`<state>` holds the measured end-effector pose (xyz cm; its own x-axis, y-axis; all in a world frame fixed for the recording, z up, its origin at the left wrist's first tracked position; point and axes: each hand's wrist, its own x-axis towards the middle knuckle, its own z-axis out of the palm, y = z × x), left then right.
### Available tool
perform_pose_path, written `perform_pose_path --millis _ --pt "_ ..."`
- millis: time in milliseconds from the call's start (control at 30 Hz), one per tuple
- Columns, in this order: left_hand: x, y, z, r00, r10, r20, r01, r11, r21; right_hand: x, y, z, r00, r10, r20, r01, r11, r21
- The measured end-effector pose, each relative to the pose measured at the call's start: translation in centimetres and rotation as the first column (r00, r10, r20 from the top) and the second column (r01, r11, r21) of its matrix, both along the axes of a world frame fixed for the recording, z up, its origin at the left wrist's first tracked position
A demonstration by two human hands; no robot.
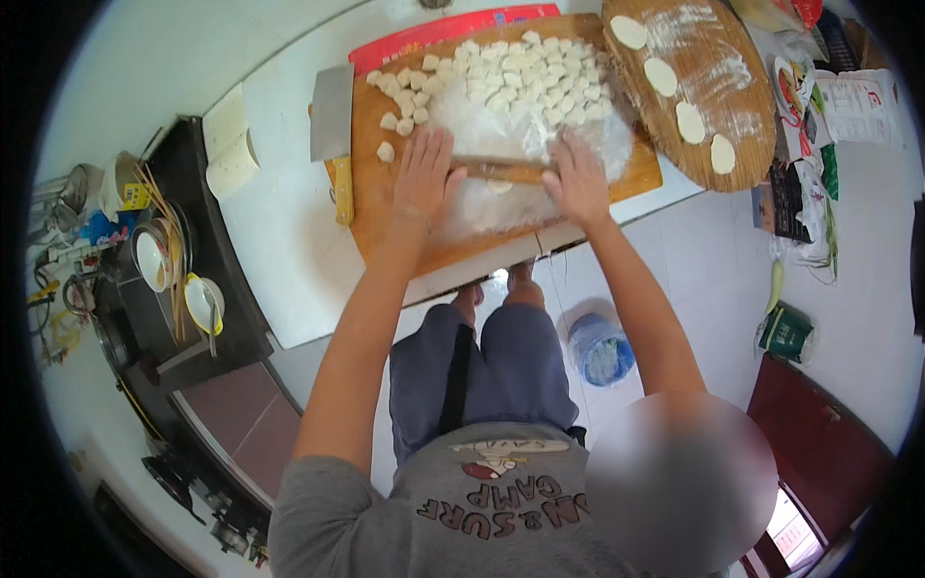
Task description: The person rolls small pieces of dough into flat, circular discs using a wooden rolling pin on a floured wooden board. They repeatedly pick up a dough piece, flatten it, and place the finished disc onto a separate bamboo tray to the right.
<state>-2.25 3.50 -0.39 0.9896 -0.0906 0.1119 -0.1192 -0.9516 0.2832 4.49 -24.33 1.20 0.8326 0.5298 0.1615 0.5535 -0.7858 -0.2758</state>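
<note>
My left hand and my right hand lie flat over the two ends of a wooden rolling pin, fingers stretched forward. Beneath the pin, a small piece of dough partly shows. The pin rests across a floured wooden cutting board. Many cut dough pieces crowd the board's far side, and a single dough piece sits just left of my left hand. A cleaver with a yellow handle lies along the board's left edge.
A round wooden board at far right carries several flat dough wrappers. Beyond the cutting board is a red strip. The white table extends left toward a dark counter with bowls and chopsticks. A blue bin stands on the floor.
</note>
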Motion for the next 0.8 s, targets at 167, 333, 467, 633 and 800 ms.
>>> perform_pose_path --millis 167,333,467,633,800 --pt "-3.1 0.2 -0.4 0.999 -0.043 -0.013 0.043 0.998 -0.053 -5.2 -0.5 -0.5 0.998 -0.015 -0.067 0.007 0.993 -0.116" --pt "-0.6 0.8 -0.5 0.999 0.04 0.008 -0.039 0.998 -0.058 0.1 2.5 -1.3 0.993 -0.101 0.064 0.108 0.988 -0.107" --pt "-0.1 -0.3 1.0 1.0 -0.031 -0.001 0.03 0.998 -0.049 -1.2 -0.1 -2.9 0.975 -0.218 -0.031 0.214 0.972 -0.093" --pt "-4.3 0.5 -1.0 1.0 -0.009 0.0 0.009 0.994 -0.109 -4.8 1.4 -0.6 0.992 -0.124 -0.027 0.119 0.982 -0.15" --pt "0.6 0.0 0.2 1.0 -0.016 0.011 0.017 0.993 -0.113 -0.7 0.7 -2.4 0.983 -0.181 -0.019 0.18 0.981 -0.07"
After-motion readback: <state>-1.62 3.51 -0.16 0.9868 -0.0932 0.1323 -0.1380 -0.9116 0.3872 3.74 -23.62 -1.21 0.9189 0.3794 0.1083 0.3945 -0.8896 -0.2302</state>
